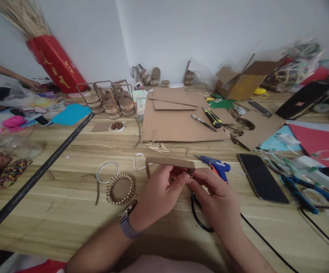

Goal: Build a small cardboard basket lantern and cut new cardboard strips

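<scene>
Your left hand (159,191), watch (128,212) on the wrist, is closed around the cardboard frame (170,163), which is held up over the bench (76,216) in front of you. Your right hand (220,195) has thumb and fingertips pinched together at the frame's right end, meeting your left thumb there. The grip of both hands is drawn in, with little gap visible. A small dark piece shows at that corner; its nature cannot be told.

Just beyond your right hand lies the blue glue gun (216,165), partly covered by it. The black smartphone (262,178) lies flat farther right, near the blue-handled pliers (298,193). Left of your left hand sits a round cardboard base with a beaded-looking rim (121,189), just beside the white ring (107,172). Past the frame, loose pale sticks (156,146) lie at the near edge of the cardboard sheets (173,125), which carry a pen (202,122) and a yellow-and-black utility knife (212,117). Small handled baskets (126,104) stand farther back, left of the sheets.
</scene>
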A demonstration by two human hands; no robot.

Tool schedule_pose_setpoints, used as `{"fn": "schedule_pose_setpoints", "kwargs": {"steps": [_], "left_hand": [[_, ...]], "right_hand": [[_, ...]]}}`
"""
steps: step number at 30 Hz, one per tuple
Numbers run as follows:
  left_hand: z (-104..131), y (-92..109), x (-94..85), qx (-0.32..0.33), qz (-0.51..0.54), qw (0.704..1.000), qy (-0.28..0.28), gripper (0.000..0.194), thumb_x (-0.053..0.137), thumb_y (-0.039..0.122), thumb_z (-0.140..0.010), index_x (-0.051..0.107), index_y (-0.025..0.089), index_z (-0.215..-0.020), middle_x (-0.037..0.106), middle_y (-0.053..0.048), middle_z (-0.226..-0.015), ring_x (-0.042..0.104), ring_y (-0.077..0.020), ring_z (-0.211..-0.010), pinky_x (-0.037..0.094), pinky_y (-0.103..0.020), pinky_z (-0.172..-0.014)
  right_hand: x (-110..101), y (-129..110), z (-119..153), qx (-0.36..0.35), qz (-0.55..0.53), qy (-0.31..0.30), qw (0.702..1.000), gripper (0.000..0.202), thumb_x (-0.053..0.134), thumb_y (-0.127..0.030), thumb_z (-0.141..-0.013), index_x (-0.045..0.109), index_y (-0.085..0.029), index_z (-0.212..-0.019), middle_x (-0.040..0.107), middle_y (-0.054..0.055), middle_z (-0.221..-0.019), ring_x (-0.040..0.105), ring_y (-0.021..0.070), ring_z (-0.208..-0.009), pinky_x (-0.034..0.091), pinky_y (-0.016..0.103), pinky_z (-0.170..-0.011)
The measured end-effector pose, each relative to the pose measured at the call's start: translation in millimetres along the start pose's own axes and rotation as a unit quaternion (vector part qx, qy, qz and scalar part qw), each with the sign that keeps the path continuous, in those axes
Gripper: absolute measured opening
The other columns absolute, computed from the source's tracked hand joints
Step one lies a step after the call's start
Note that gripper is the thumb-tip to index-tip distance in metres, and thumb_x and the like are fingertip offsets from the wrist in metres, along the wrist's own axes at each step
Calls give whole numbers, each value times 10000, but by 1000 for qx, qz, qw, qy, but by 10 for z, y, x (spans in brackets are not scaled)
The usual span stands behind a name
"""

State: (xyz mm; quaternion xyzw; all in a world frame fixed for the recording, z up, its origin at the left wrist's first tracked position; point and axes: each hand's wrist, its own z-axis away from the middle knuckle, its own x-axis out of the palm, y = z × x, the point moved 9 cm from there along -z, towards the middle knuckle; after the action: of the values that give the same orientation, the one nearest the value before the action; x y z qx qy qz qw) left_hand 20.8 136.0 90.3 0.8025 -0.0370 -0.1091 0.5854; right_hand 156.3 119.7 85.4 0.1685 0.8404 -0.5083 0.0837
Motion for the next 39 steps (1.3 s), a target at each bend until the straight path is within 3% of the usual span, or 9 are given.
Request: {"fn": "schedule_pose_setpoints", "kwargs": {"steps": [10,18,23,39], "left_hand": [[10,19,18,12,-6,1000,9,160,583,266,-944,626,190,-1077,695,-50,-1051,657,-176,-958,530,-311,-862],[12,63,-17,37,-43,998,37,151,596,237,-935,665,217,-1068,652,-33,-1042,620,-176,-1008,510,-302,-908],[39,40,-25,25,-44,997,54,132,617,232,-917,688,202,-1023,639,-33,-989,630,-167,-934,537,-265,-806],[43,171,-62,49,-87,992,80,129,591,228,-922,716,194,-917,705,-44,-941,642,-184,-936,517,-294,-833]], "right_hand": [[6,-50,-76,-28,-11,-10,999,123,674,-212,-853,762,-264,-922,757,7,-870,656,135,-724,523,226,-654],[63,25,-171,12,-37,-82,996,94,672,-265,-840,763,-258,-863,779,-10,-832,679,141,-698,530,223,-655],[91,50,-182,19,-50,-88,995,93,678,-250,-830,760,-248,-873,777,1,-851,680,144,-717,534,231,-685],[133,-16,-207,21,-54,-86,995,107,681,-298,-825,764,-230,-813,776,38,-823,708,188,-729,575,291,-709]]}}
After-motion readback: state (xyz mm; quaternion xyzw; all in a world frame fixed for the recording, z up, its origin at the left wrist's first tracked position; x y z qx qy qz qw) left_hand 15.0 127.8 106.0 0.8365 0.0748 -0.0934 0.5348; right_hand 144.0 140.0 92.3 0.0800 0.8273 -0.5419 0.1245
